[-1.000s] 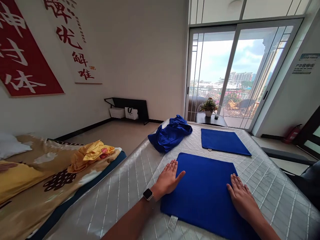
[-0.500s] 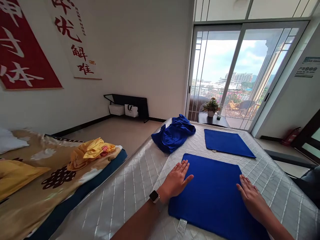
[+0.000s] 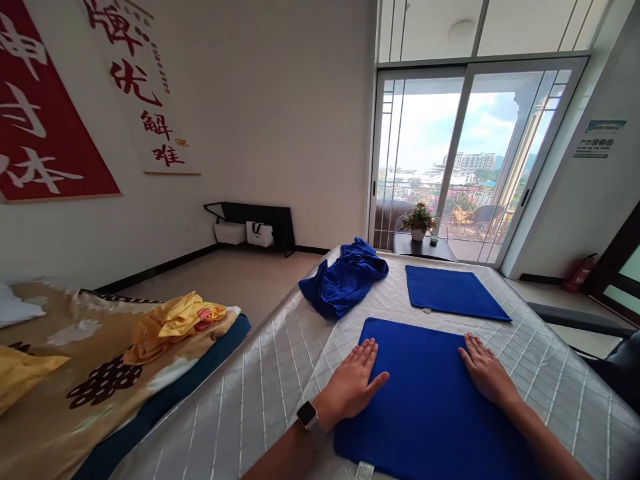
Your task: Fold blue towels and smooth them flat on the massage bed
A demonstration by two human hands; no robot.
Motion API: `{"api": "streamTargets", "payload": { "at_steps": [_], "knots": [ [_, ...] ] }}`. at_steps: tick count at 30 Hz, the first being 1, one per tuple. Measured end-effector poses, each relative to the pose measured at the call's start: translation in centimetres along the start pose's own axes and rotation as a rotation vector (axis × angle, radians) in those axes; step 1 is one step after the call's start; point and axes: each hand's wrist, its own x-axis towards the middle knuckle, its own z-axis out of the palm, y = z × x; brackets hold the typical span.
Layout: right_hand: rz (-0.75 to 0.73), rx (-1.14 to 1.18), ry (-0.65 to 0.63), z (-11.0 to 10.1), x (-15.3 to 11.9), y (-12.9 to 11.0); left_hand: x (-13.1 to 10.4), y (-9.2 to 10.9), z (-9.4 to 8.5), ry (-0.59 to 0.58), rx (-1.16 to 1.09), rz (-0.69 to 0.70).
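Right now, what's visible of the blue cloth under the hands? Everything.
The blue cloth is plain, deep blue, smooth and roughly rectangular, apparently fabric, lying flat on a silver quilted mattress. A white label sticks out from its near edge, toward the left. The left hand lies flat over its left edge, the right hand over its right edge. The frame cuts off part of its near edge.

There are one left hand [image 3: 354, 381], one right hand [image 3: 487, 370] and one watch [image 3: 307, 415]. One can count also two flat blue cloths [image 3: 425, 400], one crumpled blue heap [image 3: 345, 280], one silvery mattress [image 3: 270, 373], two wall scrolls [image 3: 65, 143], one potted plant [image 3: 419, 220], one white bag [image 3: 260, 235] and one fire extinguisher [image 3: 579, 274].
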Motion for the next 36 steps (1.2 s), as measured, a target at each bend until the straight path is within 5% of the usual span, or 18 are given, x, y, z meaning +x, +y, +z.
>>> {"api": "streamTargets", "payload": {
  "at_steps": [13, 18, 24, 27, 31, 36],
  "knots": [
    [0.087, 0.066, -0.066, -2.0, -0.4, -1.5, 0.5, 1.2, -1.3, 0.015, 0.088, -0.029],
    [0.087, 0.092, -0.062, -2.7, -0.6, -2.0, 3.6, 6.0, -0.3, 0.006, 0.097, 0.139],
    [0.036, 0.019, -0.067, -2.7, -0.8, -1.7, 11.6, 14.1, 2.9, -0.04, -0.017, 0.229],
    [0.01, -0.004, -0.07, -2.3, -0.9, -1.4, 14.9, 16.3, 4.5, -0.025, -0.036, 0.223],
    [0.019, 0.007, -0.043, -2.0, -0.8, -1.3, 16.5, 15.4, 5.8, -0.057, -0.058, 0.098],
    [0.062, 0.022, -0.053, -2.0, -0.5, -1.6, 14.8, 9.6, 4.7, -0.06, -0.023, 0.011]
  ]
}}
